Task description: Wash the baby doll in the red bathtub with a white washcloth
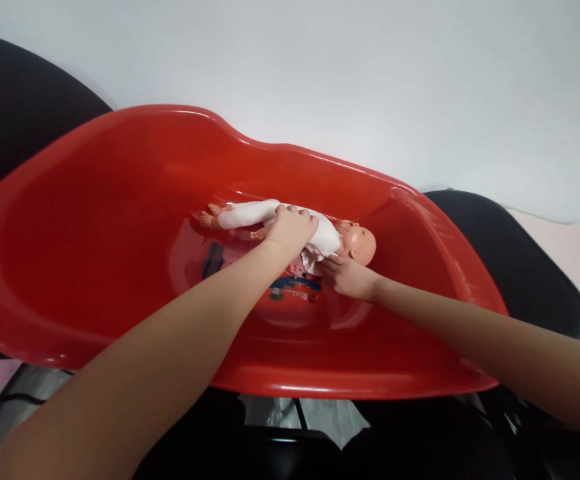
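Observation:
A baby doll [327, 230] in white clothing lies in a red plastic baby bathtub [80, 227], its bald head to the right and its bare feet to the left. Across its middle lies my left hand [293, 229], fingers curled over the white cloth. My right hand [351, 277] is closed at the doll's near shoulder, just below the head, against a ruffled bit of white cloth; its fingertips are partly hidden there. One small doll hand shows beneath my left wrist. Under the doll, a printed colour picture [295, 288] decorates the tub floor.
Black chairs stand around the tub: one backrest [25, 100] at the left, another [535, 267] at the right, and black seats [280, 453] in front. A white wall [350, 73] rises behind. Pink fabric [575, 260] lies at the far right, and a black cable [7, 400] runs at lower left.

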A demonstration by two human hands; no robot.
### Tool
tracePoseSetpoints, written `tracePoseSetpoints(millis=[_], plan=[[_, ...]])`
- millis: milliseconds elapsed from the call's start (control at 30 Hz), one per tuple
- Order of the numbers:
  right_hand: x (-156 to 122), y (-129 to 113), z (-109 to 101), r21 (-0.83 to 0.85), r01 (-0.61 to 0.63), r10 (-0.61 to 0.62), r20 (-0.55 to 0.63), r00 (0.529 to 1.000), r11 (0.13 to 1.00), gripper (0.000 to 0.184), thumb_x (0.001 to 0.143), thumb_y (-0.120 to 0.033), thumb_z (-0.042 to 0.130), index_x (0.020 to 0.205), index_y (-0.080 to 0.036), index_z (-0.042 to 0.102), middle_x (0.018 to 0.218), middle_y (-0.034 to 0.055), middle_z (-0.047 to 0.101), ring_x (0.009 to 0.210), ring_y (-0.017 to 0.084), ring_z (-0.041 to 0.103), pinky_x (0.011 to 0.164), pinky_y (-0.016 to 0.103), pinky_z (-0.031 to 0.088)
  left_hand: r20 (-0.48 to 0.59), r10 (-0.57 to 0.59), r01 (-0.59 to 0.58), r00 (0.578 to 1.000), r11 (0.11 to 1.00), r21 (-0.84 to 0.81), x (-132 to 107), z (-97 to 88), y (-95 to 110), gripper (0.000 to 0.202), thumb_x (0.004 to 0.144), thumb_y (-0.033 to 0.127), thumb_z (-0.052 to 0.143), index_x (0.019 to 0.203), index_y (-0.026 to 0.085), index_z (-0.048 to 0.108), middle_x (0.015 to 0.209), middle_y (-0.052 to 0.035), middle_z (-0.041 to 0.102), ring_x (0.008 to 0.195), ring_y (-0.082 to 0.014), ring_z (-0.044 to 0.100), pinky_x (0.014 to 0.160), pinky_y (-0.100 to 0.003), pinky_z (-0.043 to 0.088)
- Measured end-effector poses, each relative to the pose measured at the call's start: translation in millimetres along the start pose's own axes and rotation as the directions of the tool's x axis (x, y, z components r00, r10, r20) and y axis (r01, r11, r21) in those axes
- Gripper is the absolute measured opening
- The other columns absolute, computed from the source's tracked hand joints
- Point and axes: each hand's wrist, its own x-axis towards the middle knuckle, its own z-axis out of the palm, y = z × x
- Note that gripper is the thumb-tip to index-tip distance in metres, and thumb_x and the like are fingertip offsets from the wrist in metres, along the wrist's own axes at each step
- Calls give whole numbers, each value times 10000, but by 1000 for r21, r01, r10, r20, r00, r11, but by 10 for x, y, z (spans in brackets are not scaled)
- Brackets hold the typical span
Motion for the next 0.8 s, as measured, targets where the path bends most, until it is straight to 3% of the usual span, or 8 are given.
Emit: tracePoseSetpoints(millis=[100,200,333,433,567,667,800], plan=[[215,-51,102,-46,-41,44,86,995,998,263,840,-38,594,1006,-99,788,1105,158,749,1102,268,669,1083,447,429,0,-9,9,1000,1000,6,9,14,-9,349,995,107,413,1277,127,618,1221,-176,659,1110,-343,625,849,-440,446],[201,-49,123,-88,-38,46,91,995,995,259,848,-79,603,1019,-123,794,1159,145,740,1161,285,650,1115,452,407,-2,-2,2,1000,1000,-2,21,13,-15,341,998,127,432,1284,131,616,1233,-177,656,1110,-342,624,857,-442,445],[-125,48,32,-116,-46,51,36,998,992,294,837,-55,593,1046,-124,789,1198,141,727,1203,314,625,1161,510,362,5,-9,9,1000,1000,-15,26,8,-10,345,1003,139,434,1299,139,610,1230,-173,658,1090,-330,628,851,-430,441],[-429,148,-108,-100,-54,52,-27,998,994,306,837,-14,563,1045,-73,779,1146,157,738,1208,300,620,1195,483,344,7,-4,4,1000,1000,-13,27,9,4,359,989,118,440,1308,140,604,1243,-172,655,1075,-326,632,842,-425,446],[-661,195,-291,4,-106,106,-108,989,994,320,907,-43,518,1136,-46,741,1238,176,700,1253,272,595,1191,456,373,20,16,-15,1000,1000,-14,37,13,15,363,974,125,467,1309,133,606,1258,-176,652,1076,-344,631,831,-437,463],[-601,142,-319,39,-72,77,-138,987,997,291,922,-59,525,1113,-38,744,1274,183,684,1275,282,580,1184,465,386,33,13,-13,999,1000,-7,38,5,12,376,979,118,439,1313,140,612,1261,-174,655,1083,-346,631,835,-444,466],[-229,40,-162,59,-21,31,-180,983,998,295,921,-48,531,1130,-39,739,1225,170,710,1264,281,591,1162,453,410,41,1,0,999,1000,-10,25,-25,5,381,989,132,430,1324,146,612,1283,-180,648,1103,-343,629,856,-448,460]])
